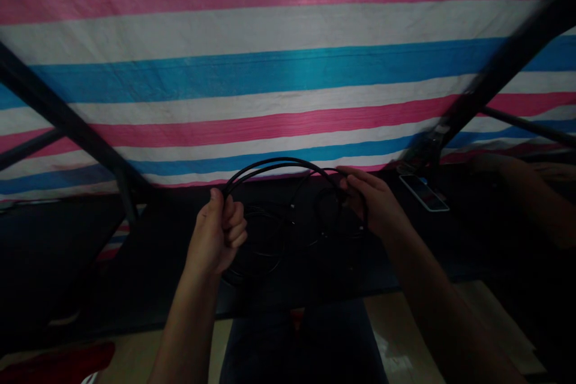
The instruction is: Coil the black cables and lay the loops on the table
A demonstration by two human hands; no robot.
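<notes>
A black cable [279,163] arches in two or more loops between my hands, above a dark table [171,264]. My left hand [221,229] is closed in a fist around the loops, thumb upward. At the other end, my right hand [375,199] has its fingers closed on the cable, thumb and fingertips partly hidden by dimness. Beneath and between the hands, more black cable [265,252] lies coiled on the tabletop, hard to separate from the dark surface.
A phone [424,193] lies right of my right hand. Another person's arm [535,192] rests at the far right. Behind the table hangs a striped sheet [288,72], with dark slanted frame bars [67,114] in front of it.
</notes>
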